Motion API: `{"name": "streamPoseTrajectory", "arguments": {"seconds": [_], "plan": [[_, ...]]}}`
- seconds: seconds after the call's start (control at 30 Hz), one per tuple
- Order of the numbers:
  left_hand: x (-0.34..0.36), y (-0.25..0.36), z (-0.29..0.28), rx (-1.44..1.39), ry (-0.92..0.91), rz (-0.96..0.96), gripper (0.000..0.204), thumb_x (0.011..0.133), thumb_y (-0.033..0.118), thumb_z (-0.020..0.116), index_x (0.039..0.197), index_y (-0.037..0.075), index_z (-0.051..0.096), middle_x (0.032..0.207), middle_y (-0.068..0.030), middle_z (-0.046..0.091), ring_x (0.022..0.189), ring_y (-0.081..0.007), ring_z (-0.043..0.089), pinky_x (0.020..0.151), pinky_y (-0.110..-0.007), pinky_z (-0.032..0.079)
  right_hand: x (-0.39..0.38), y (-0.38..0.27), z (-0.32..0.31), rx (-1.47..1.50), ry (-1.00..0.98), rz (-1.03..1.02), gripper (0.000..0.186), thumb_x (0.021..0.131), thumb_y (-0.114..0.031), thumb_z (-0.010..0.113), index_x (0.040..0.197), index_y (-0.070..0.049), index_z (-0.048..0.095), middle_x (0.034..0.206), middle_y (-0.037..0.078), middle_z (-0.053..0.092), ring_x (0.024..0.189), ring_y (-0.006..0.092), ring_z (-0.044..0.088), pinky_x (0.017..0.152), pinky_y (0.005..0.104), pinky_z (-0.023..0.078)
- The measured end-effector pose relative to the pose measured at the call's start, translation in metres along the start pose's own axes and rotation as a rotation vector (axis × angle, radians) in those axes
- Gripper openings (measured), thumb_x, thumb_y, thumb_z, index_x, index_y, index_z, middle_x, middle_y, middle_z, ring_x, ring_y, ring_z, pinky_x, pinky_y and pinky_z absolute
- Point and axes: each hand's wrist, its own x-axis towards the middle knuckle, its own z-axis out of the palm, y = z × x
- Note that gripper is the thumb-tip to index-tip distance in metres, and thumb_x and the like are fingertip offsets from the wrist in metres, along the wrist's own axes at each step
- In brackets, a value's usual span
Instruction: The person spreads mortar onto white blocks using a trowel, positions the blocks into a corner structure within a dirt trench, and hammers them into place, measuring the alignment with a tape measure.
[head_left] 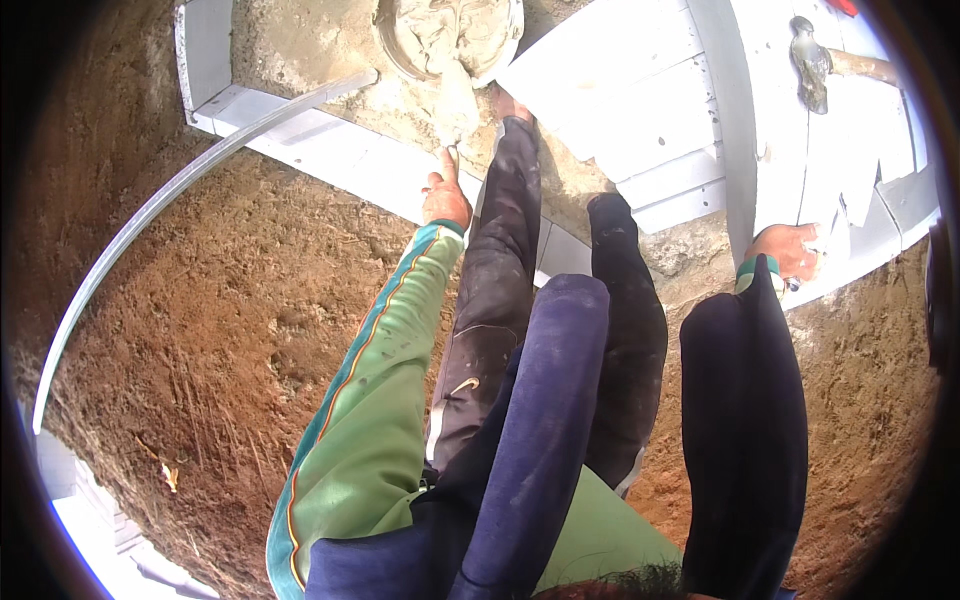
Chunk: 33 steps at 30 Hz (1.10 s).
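My left hand (447, 203) is closed round the handle of a mortar-covered trowel (457, 108), one finger stretched along it toward the blade. The blade reaches the near rim of a round bowl (387, 52) that holds wet, pale grey mortar (430, 25). Over to the right, my right hand (788, 252) is at the near edge of the white tiled surface (780, 190). Glare washes out its fingers, so their grip is unclear. A small dark piece shows by its underside. Farther off lies a hammer (811, 65) with a wooden handle.
A long, thin pale strip (165, 195) arcs across the left side. White tiled borders (330, 150) and a white slab (625, 85) surround rough cement. Bare brown soil (240, 330) lies nearer. My legs (500, 260) stand between my arms, and an empty blue sleeve (545, 390) hangs there.
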Motion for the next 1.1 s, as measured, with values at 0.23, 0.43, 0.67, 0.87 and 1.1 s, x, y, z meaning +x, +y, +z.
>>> {"name": "streamPoseTrajectory", "arguments": {"seconds": [0.23, 0.43, 0.67, 0.87, 1.1], "plan": [[-0.078, -0.048, 0.028, -0.665, 0.212, -0.026, 0.071, 0.089, 0.012, 0.067, 0.150, 0.006, 0.033, 0.118, -0.0154, 0.064, 0.096, -0.0251, 0.068, 0.083, -0.037, 0.056, -0.002, -0.006, -0.013, 0.025, -0.096, 0.032, 0.038, 0.106, -0.024, 0.035, 0.142, -0.012, 0.041, 0.136, 0.034, 0.039, 0.129, 0.0532, 0.034, 0.086, 0.0709, 0.047], [-0.048, -0.031, 0.061, -1.615, 0.281, 0.008, 0.030, 0.097, 0.031, 0.071, 0.106, 0.003, 0.067, 0.089, -0.0033, 0.066, 0.080, -0.0097, 0.059, 0.070, -0.025, 0.046, -0.003, -0.006, -0.015, 0.173, -0.103, 0.060, 0.041, 0.108, -0.031, 0.027, 0.141, -0.014, 0.045, 0.140, 0.034, 0.041, 0.131, 0.0512, 0.034, 0.096, 0.0699, 0.041], [0.116, 0.029, 0.082, -1.786, 0.401, 0.040, 0.019, 0.101, 0.026, 0.064, 0.097, 0.008, 0.060, 0.069, 0.0003, 0.055, 0.053, -0.0111, 0.050, 0.046, -0.027, 0.039, 0.001, -0.009, -0.018, 0.258, -0.058, 0.161, 0.056, 0.110, -0.042, 0.018, 0.139, -0.006, 0.049, 0.140, 0.034, 0.045, 0.130, 0.0484, 0.039, 0.105, 0.0598, 0.038], [0.138, 0.016, 0.131, -1.668, 0.040, -0.010, 0.033, 0.102, 0.042, 0.059, 0.105, 0.010, 0.059, 0.075, -0.0041, 0.059, 0.055, -0.0162, 0.055, 0.044, -0.033, 0.048, -0.001, -0.010, -0.035, 0.438, -0.006, 0.240, 0.069, 0.109, -0.047, 0.018, 0.139, 0.009, 0.043, 0.136, 0.040, 0.045, 0.132, 0.0504, 0.038, 0.107, 0.0614, 0.038], [0.012, -0.064, 0.173, -1.437, -0.009, -0.135, 0.032, 0.103, 0.040, 0.059, 0.115, 0.010, 0.058, 0.085, -0.0056, 0.062, 0.067, -0.0179, 0.058, 0.058, -0.033, 0.049, -0.002, -0.002, -0.024, 0.255, -0.084, 0.075, 0.070, 0.107, -0.053, 0.023, 0.137, 0.007, 0.044, 0.132, 0.038, 0.046, 0.128, 0.0492, 0.039, 0.101, 0.0627, 0.040]]}}
